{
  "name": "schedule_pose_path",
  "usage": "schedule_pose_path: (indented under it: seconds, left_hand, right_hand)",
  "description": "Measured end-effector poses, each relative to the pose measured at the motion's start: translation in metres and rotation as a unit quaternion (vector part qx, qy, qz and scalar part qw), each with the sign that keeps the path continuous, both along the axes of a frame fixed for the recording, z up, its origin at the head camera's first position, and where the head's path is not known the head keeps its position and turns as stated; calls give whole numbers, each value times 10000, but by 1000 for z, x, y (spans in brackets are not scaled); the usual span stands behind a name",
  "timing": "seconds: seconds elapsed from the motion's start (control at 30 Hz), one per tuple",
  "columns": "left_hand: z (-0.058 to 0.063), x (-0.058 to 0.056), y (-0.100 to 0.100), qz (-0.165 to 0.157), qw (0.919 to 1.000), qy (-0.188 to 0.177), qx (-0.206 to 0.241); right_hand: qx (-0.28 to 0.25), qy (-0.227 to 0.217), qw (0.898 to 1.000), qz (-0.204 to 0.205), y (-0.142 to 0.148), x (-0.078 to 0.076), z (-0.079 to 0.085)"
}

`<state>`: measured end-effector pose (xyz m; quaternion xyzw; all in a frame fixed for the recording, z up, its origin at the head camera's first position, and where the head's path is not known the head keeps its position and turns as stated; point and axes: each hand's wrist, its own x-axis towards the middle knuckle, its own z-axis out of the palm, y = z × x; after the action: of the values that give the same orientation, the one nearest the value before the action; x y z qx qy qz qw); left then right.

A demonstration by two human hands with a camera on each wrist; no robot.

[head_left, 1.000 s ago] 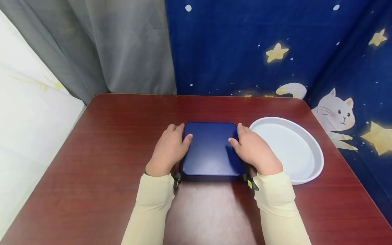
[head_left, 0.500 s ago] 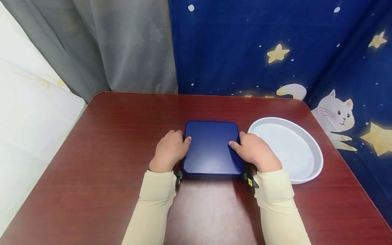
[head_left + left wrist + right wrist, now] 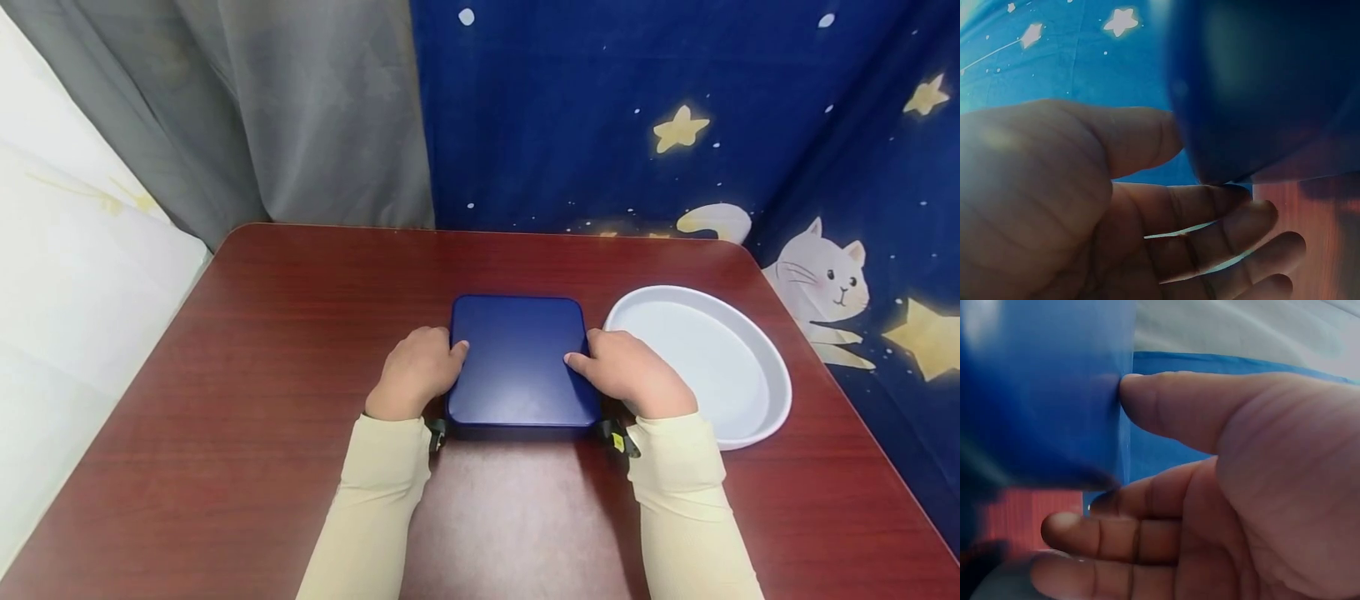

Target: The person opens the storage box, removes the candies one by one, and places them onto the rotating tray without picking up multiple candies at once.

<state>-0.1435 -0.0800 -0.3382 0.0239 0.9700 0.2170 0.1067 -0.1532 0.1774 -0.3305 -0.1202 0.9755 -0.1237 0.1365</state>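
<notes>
A flat, dark blue rectangular box (image 3: 517, 362) with rounded corners lies between both hands in the head view. My left hand (image 3: 416, 375) grips its left side, thumb over the top edge and fingers down along the side. On the right side my right hand (image 3: 626, 371) holds it the same way. In the left wrist view the thumb (image 3: 1147, 140) meets the box's side (image 3: 1210, 125) and the index fingertip reaches its lower edge. The right wrist view has the thumb (image 3: 1166, 403) against the box wall (image 3: 1085, 412), with an index fingertip at the bottom edge.
An oval white tray (image 3: 776, 392) stands on the red-brown table (image 3: 247, 400) just right of my right hand, which overlaps its near-left rim. Behind the table hang a grey curtain (image 3: 330, 117) and a blue star-patterned curtain (image 3: 555, 117).
Both hands have drawn back slightly along the box's sides, and their outstretched fingers have curled down beside it. The box has barely shifted in view; the tray stays put.
</notes>
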Motion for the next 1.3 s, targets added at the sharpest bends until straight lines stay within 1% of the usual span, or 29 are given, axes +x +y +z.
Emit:
schedule_pose_path:
  seconds: [0.23, 0.53, 0.8, 1.07, 1.3]
  left_hand:
    - [-2, -3, 2, 23, 10000, 1, 15]
    - [-2, -4, 2, -73, 9999, -1, 80]
    - [-1, -4, 1, -61, 10000, 13, 62]
    - [-3, -3, 1, -24, 9998, 179, 67]
    - [-2, -4, 2, -9, 9998, 148, 107]
  right_hand:
    - [-184, 63, 9996, 210, 4, -2, -1]
    - [-469, 8, 9987, 177, 10, -6, -6]
    - [-445, 124, 9986, 243, 9, -7, -6]
    - [-409, 190, 9985, 314, 9, -6, -5]
    - [-413, 244, 9982, 348, 10, -6, -6]
